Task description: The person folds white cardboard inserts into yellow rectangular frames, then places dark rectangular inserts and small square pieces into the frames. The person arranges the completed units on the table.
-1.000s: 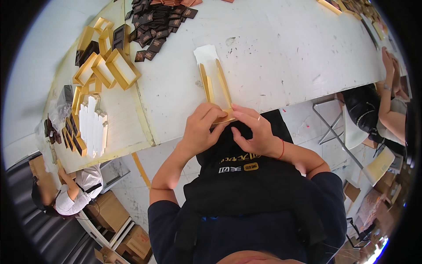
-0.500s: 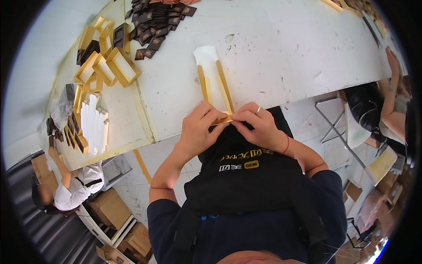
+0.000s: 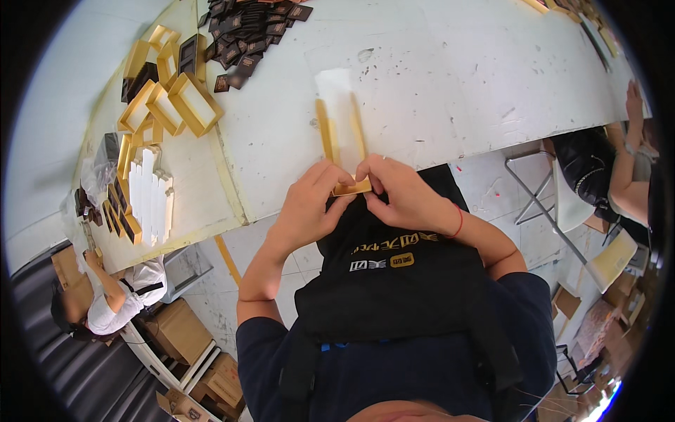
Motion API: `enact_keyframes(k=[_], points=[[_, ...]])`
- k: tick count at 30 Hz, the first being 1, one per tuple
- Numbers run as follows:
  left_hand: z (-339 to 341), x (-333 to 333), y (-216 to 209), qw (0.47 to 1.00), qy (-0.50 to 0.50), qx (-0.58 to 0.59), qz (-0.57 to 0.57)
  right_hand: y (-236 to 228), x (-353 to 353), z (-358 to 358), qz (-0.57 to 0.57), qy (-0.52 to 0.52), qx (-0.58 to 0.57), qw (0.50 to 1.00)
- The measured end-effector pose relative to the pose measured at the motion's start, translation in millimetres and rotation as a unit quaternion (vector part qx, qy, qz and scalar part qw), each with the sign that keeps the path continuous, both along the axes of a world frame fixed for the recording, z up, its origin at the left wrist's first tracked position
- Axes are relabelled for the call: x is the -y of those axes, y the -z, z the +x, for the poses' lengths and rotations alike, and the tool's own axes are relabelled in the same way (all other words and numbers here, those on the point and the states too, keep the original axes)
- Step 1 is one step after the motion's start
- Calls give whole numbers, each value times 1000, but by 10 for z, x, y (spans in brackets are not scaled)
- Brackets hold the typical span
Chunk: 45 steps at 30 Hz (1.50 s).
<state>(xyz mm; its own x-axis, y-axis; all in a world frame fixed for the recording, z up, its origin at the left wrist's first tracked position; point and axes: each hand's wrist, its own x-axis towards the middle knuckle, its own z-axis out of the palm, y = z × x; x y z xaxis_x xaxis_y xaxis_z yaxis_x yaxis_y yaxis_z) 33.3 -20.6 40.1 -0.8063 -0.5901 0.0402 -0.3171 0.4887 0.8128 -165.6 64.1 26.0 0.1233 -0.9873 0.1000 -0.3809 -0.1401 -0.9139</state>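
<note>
A partly folded gold-and-white cardboard box (image 3: 326, 137) lies at the table's front edge, its two long gold sides standing up and its far white end flat. Both my hands are at its near end. My left hand (image 3: 316, 200) pinches the left corner of the near gold wall between thumb and fingers. The right corner of that wall is pinched by my right hand (image 3: 395, 191), the fingers bent over its inner side and the thumb below.
Several finished gold box trays (image 3: 166, 109) stand at the left, beside flat white card pieces (image 3: 148, 200). Behind them lies a heap of dark small packets (image 3: 242, 35). A person in a white shirt (image 3: 116, 309) works at the left; another person's arm (image 3: 628, 169) shows at the right.
My right hand has shifted slightly up and left along the near end. The near gold wall now stands more upright between both hands, and the box has moved a little.
</note>
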Motion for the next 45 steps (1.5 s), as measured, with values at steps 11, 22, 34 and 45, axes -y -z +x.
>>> enact_keyframes(k=[11, 22, 34, 45], points=[[13, 78, -146, 996, 59, 58, 32, 32, 159, -249, -47, -129, -122, 983], [-83, 624, -220, 867, -118, -16, -484, 88, 446, -647, -228, 40, -269, 935], [-280, 238, 154, 986, 20, -68, -151, -499, 418, -988, -104, -148, -203, 962], [-409, 151, 223, 986, -25, -100, -133, 76, 474, -613, -144, -109, -144, 973]])
